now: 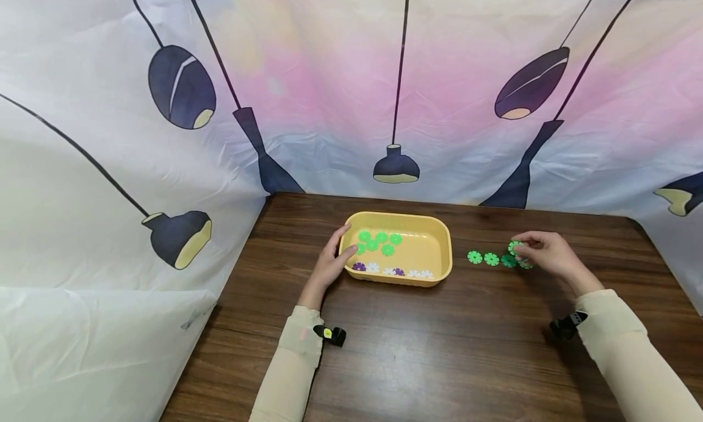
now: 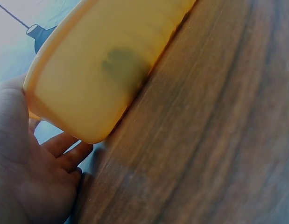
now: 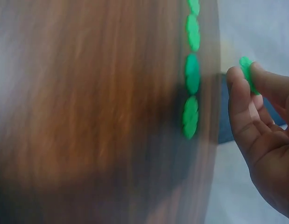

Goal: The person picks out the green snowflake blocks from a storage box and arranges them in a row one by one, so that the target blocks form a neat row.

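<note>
Over table [image 1: 412,349], right grip [image 1: 551,255] pinches green disc [image 3: 245,66]; left grip [image 1: 328,264] clasps yellow tray [image 1: 425,248].

Blurred dark patch [image 2: 124,68] on tray [image 2: 72,93]

A lamp-printed cloth [image 1: 329,92] hangs behind a dark wooden table [image 1: 428,349].

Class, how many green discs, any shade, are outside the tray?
5: a row of four discs on the table, right of the tray, and a held disc in the right hand.
</note>
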A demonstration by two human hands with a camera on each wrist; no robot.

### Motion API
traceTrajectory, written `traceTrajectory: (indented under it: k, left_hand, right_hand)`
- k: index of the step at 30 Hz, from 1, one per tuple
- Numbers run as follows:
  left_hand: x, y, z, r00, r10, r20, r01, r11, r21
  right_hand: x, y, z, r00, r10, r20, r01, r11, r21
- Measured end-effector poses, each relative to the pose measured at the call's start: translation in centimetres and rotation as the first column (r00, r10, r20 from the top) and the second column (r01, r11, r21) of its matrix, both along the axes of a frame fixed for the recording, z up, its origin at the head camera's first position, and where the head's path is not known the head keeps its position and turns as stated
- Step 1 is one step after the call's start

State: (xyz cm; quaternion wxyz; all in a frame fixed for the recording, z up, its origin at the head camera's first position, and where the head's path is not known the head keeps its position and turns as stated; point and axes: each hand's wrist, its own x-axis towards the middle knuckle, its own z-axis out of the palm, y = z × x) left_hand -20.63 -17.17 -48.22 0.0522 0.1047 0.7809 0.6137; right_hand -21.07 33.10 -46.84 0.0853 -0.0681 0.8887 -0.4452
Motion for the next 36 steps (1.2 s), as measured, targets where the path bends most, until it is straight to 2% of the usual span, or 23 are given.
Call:
traceTrajectory:
  k: [16, 20, 28, 36]
  left_hand:
    - [0.0, 0.1, -0.1, 1.0, -0.002, -0.013, 0.002, 1.0, -0.002]
    - [-0.1, 0.1, -0.2, 1.0, 0.001, -0.018, -0.001, 1.0, 0.003]
    - [-0.1, 0.3, -0.3, 1.0, 0.016, -0.016, -0.016, 0.999, 0.041]
    - [-0.1, 0.2, -0.1, 1.0, 0.006, 0.001, -0.006, 1.0, 0.031]
  right_hand:
    - [1.4, 4.5, -1.7, 0.994, -0.062, 0.092, 0.058, 0.997, 0.054]
    - [1.4, 4.9, -2.0, 0.993, -0.078, 0.084, 0.072, 0.995, 0.07]
    - [1.5, 4.8, -2.1, 0.993, -0.109, 0.049, 0.097, 0.977, 0.189]
    - [1.5, 4.5, -2.5, 0.989, -0.141, 0.045, 0.127, 0.965, 0.23]
